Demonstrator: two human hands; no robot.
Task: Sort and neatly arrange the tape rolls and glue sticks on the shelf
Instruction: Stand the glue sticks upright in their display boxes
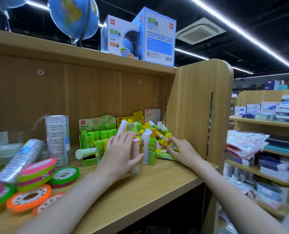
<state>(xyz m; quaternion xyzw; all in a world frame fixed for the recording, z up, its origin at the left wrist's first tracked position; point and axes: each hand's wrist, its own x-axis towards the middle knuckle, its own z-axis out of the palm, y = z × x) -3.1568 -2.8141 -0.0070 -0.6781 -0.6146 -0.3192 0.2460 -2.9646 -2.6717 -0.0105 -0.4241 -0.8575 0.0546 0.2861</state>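
At the near left of the wooden shelf (140, 186) lie flat coloured tape rolls (34, 173), with a tilted sleeve of clear tape (20, 159) behind them and an upright stack of clear tape (57, 141) farther back. Right of these, a green display box (96, 132) holds upright green glue sticks. The left hand (120, 154) curls loosely round a standing pink glue stick (135, 154), thumb touching it. A jumbled pile of glue sticks (150, 132) crowds the far right corner against the side panel (199, 107). The right hand (182, 149) pinches a yellow glue stick (173, 146) in that pile.
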